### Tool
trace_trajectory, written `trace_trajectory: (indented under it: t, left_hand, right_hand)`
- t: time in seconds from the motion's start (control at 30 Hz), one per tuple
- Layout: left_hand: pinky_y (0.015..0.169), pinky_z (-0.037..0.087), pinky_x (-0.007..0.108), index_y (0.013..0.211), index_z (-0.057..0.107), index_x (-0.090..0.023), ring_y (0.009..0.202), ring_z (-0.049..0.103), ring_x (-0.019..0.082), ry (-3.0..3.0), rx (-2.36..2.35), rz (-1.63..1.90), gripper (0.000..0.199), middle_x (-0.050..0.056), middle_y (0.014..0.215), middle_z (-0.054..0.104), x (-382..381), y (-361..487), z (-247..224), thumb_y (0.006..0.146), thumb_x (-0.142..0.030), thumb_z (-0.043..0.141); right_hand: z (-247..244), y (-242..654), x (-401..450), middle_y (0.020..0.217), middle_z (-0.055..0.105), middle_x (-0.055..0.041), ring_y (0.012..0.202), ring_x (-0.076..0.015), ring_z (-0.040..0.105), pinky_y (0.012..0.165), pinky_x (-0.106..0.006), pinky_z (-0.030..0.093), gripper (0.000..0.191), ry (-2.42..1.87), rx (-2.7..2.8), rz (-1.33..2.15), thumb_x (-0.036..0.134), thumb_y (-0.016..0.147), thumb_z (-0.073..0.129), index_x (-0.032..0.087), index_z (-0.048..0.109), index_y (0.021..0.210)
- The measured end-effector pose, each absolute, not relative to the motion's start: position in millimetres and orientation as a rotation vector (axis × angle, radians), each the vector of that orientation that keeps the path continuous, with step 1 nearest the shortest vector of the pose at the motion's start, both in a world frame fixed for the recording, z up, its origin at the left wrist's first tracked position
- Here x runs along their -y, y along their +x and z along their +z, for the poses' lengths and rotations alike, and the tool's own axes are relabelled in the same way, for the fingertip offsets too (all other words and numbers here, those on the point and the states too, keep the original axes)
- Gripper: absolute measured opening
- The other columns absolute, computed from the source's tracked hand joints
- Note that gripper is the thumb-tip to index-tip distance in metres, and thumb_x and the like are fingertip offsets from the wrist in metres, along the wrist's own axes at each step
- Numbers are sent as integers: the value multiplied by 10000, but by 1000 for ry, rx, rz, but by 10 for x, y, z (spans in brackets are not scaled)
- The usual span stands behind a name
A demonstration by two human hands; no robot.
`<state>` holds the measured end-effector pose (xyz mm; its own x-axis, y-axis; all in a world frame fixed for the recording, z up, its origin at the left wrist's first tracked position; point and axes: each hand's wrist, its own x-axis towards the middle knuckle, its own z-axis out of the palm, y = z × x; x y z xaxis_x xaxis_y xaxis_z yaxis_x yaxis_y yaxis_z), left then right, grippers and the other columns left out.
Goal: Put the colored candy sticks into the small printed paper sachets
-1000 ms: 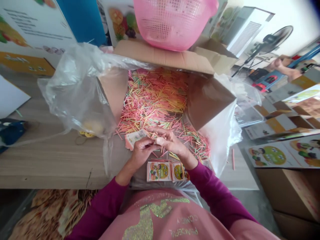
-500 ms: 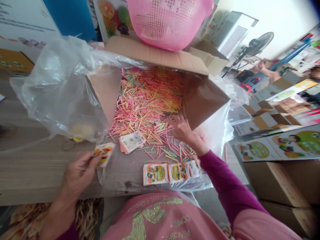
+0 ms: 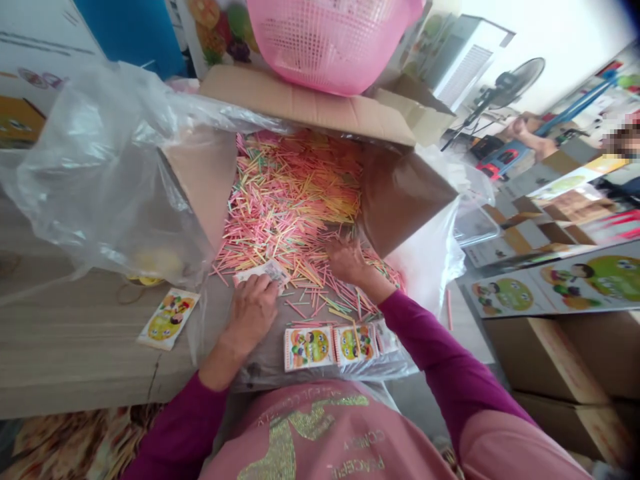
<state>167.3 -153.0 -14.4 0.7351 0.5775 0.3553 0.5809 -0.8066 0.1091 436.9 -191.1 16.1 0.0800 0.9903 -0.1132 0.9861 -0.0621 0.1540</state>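
Observation:
My left hand (image 3: 254, 308) bends its fingers over a stack of small printed packets (image 3: 273, 269) lying at the box's open front, gripping the top one. Fingers curled together, my right hand (image 3: 346, 260) is among the thin coloured sticks (image 3: 295, 193), closed on some that are mostly hidden. The sticks, pink, yellow and green, fill the tipped cardboard box (image 3: 400, 193) and spill out in front. A single flat packet (image 3: 169, 319) lies on the table at left. Nearer my body, stacks of packets (image 3: 309, 348) stand in a row, with a loose stick across one.
Clear plastic sheeting (image 3: 110, 180) bulges left of the box. A pink basket (image 3: 335, 43) rests behind the raised flap. Cartons (image 3: 550, 353) are piled at right, below a printed panel. A fan (image 3: 517, 83) and another person's arm (image 3: 533, 137) are farther back.
My left hand has laid its packet on the table at left and moved right onto the packet stack. My right hand has shifted slightly left, its fingers drawn from spread to closed.

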Motion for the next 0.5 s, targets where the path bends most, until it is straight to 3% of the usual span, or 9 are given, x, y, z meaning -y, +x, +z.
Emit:
trace_trajectory:
  t: [0.13,0.23,0.4,0.5]
  left_hand:
    - [730,483,369,837,706,-195,814,629,239,-2874,851,-985,221,69,818,707,1437,1582,-256,935,-91,538]
    - [763,516,333,851,698,-195,819,645,209,-2820,807,-1232,204,53,826,724,1441,1579,-311,956,-96,555]
    - [819,537,380,1006,720,-186,932,651,251,-2858,943,-1081,128,92,999,749,1533,1611,-307,936,-162,615]
    - [840,529,390,988,735,-195,962,636,256,-2910,996,-955,170,98,1032,741,1525,1596,-241,946,-154,576]
  right_hand:
    - [177,4399,1844,1066,777,-153,970,-276,731,899,-388,495,362,2464,-1799,-93,148,957,438,182,661,1240]
    - [151,4398,1743,1010,789,-138,940,-271,746,858,-355,492,314,2513,-1799,-123,156,954,470,194,682,1182]
    - [44,4441,1656,1023,792,-146,923,-266,743,791,-313,483,360,2700,-1904,-96,211,974,489,152,646,1293]
    - [-27,4490,1626,1032,794,-122,921,-268,739,788,-308,492,378,2852,-1930,-81,328,968,571,172,676,1295]
